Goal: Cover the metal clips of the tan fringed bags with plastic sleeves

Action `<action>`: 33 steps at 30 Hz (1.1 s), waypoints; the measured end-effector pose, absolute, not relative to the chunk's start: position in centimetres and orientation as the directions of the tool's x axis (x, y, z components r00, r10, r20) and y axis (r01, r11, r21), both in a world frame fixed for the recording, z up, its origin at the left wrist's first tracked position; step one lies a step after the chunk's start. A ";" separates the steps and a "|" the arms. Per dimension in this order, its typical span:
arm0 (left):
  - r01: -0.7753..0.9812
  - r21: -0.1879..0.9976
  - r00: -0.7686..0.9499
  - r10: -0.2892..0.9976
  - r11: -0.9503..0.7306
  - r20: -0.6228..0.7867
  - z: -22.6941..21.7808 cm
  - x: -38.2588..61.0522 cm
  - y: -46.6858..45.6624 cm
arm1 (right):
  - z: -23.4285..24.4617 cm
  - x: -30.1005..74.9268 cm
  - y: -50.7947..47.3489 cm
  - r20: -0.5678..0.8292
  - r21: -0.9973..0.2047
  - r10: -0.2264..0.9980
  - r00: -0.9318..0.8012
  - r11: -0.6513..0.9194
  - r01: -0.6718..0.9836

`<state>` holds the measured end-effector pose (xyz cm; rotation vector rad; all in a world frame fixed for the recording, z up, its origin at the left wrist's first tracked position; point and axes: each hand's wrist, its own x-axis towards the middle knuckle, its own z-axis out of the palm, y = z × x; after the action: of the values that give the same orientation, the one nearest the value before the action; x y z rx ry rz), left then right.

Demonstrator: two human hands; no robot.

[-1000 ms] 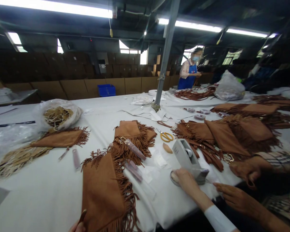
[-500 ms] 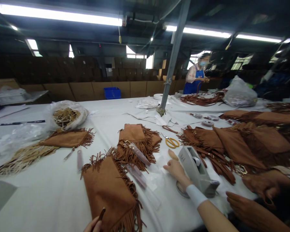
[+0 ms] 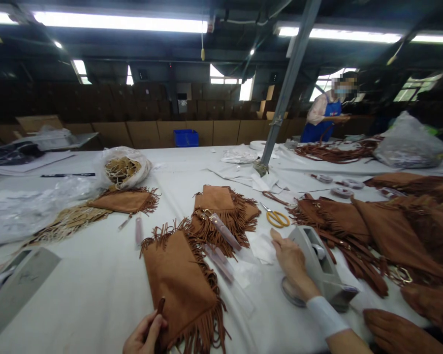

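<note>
My left hand [image 3: 143,337] is at the bottom edge, fingers closed on a thin brown strap end [image 3: 160,309] at the near corner of a tan suede fringed bag [image 3: 179,280] lying flat on the white table. My right hand [image 3: 291,258], in a white sleeve cuff, rests with its fingers stretched out on the table. It is just left of a grey tape dispenser [image 3: 319,268] and next to small clear plastic pieces [image 3: 262,247]. A second fringed bag [image 3: 221,211], with clear-wrapped parts lying on it, sits behind the first.
Yellow-handled scissors [image 3: 276,218] lie beyond the dispenser. Several brown fringed bags [image 3: 384,231] are piled at the right, where a co-worker's hands [image 3: 402,334] reach in. Another grey dispenser [image 3: 15,285] stands at the left, and a plastic bag of cords [image 3: 123,167] farther back. A metal post [image 3: 280,103] rises mid-table, with another person behind it.
The view has shifted left and down. My left hand has come up into view on the strap end. My right hand moved from the dispenser's front to the table beside it.
</note>
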<state>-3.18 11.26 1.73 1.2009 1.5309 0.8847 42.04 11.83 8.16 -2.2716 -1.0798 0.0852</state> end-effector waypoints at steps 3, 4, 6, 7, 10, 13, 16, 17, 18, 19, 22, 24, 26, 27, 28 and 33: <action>0.222 0.947 -0.024 0.972 0.234 -0.234 2.1 -2.7 11.0 | 9.2 39.2 12.1 0.094 -0.813 0.730 0.677 -0.337 0.475; 0.195 0.955 -0.013 0.974 0.222 -0.224 2.3 -2.5 10.9 | 9.2 37.6 12.1 0.044 -0.867 0.759 0.650 -0.295 0.403; 0.135 0.971 0.001 0.979 0.200 -0.202 2.7 -2.1 10.8 | 9.1 33.4 11.9 -0.098 -0.963 0.857 0.506 -0.209 0.168; 0.111 0.975 0.011 0.980 0.195 -0.197 2.9 -1.9 10.8 | 8.8 31.1 11.7 -0.182 -0.981 0.900 0.396 -0.193 -0.014; 0.071 0.977 0.056 0.977 0.202 -0.206 3.6 -1.6 10.7 | 8.1 24.0 11.2 -0.307 -0.918 0.945 0.112 -0.263 -0.298; 0.001 0.973 0.113 0.967 0.231 -0.229 4.4 -1.4 10.6 | 7.5 18.6 10.9 -0.284 -0.904 0.959 -0.002 -0.269 -0.333; -0.114 0.967 0.168 0.964 0.228 -0.208 5.1 -1.2 10.6 | 7.0 15.2 10.8 -0.297 -0.916 0.952 -0.074 -0.306 -0.261; -0.145 0.964 0.183 0.964 0.222 -0.194 5.2 -1.1 10.6 | 6.8 14.5 10.8 -0.305 -0.916 0.948 -0.091 -0.318 -0.243; -0.172 0.960 0.193 0.963 0.220 -0.186 5.1 -1.1 10.6 | 6.6 13.9 10.8 -0.313 -0.915 0.944 -0.104 -0.329 -0.233; -0.195 0.956 0.183 0.966 0.218 -0.183 5.0 -1.1 10.7 | 6.5 13.5 10.7 -0.319 -0.914 0.941 -0.110 -0.336 -0.227; -0.221 0.954 0.110 0.977 0.203 -0.183 4.5 -1.1 10.7 | 6.7 13.1 10.8 -0.334 -0.918 0.932 -0.138 -0.355 -0.176; -0.171 0.969 0.083 0.983 0.177 -0.165 4.3 -1.2 10.7 | 7.1 13.3 11.0 -0.334 -0.928 0.915 -0.225 -0.361 -0.091; -0.110 0.982 0.091 0.985 0.156 -0.146 4.2 -1.2 10.8 | 7.4 13.8 11.3 -0.323 -0.938 0.882 -0.344 -0.347 -0.009; -0.091 0.984 0.095 0.985 0.151 -0.142 4.2 -1.3 10.9 | 7.5 14.0 11.5 -0.318 -0.942 0.867 -0.384 -0.336 0.020; -0.081 0.985 0.097 0.985 0.149 -0.141 4.2 -1.3 11.0 | 7.4 14.2 11.7 -0.314 -0.944 0.860 -0.402 -0.328 0.035; -0.216 0.954 0.193 0.967 0.209 -0.169 4.5 -2.2 10.5 | 5.8 14.6 12.1 -0.383 -0.905 0.895 -0.229 -0.413 -0.101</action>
<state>-2.16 10.54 4.50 0.9760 0.9978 1.0486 14.60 12.08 5.77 -1.2834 -1.0194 1.7357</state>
